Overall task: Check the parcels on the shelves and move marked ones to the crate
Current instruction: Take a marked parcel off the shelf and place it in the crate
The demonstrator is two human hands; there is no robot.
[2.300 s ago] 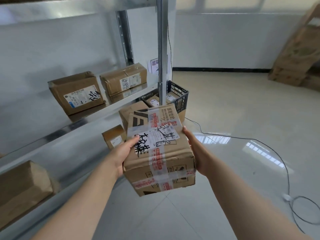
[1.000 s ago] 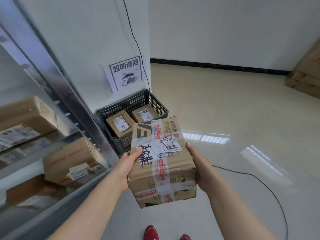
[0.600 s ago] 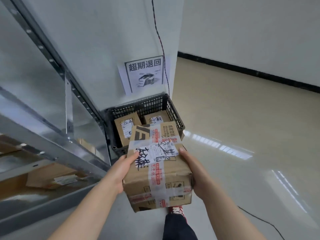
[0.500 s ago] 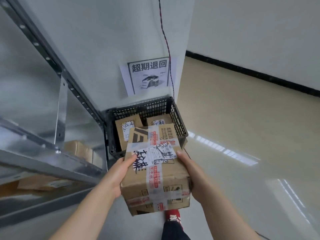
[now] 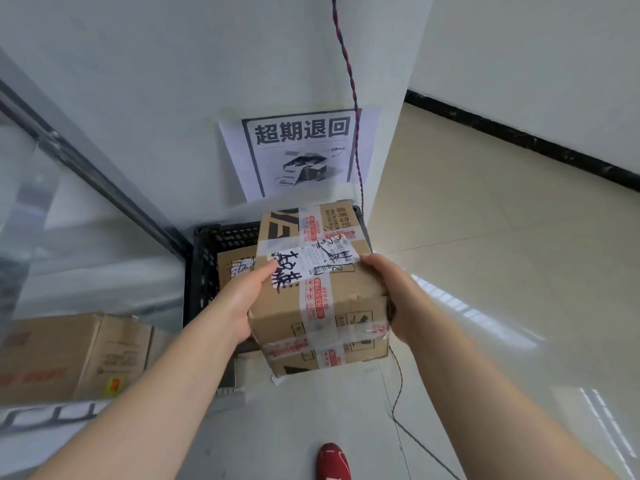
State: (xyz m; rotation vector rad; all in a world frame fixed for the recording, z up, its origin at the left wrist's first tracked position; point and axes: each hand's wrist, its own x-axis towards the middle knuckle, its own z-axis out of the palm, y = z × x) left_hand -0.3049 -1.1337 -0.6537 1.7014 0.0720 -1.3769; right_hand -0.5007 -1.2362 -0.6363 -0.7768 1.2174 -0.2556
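Both hands carry one marked parcel [image 5: 318,289], held in the air just over the near right part of the black crate [image 5: 204,265] and covering much of its opening. The left hand [image 5: 239,299] presses its palm on the box's left side with the thumb up on the scrawled label. The right hand [image 5: 391,299] grips the opposite side with fingers hooked over the top edge, and its lower fingers are hidden. The two-sided clamp probably suits a box too wide and taped too slick for one hand, and it keeps the handwriting facing up so the mark stays readable. The crate sits on the floor against the wall, directly under a printed sign [image 5: 301,150], which looks like the drop-off marker. Inside the crate, left of the held box, lies another labelled parcel [image 5: 235,268], so free room is likely on the right. A shelf parcel [image 5: 69,355] sits left of the crate and nearer the camera. A twisted cable [image 5: 349,98] hangs down the wall behind the crate. A red shoe [image 5: 334,462] is well short of the crate. Step judged: lowering in, release not yet done.
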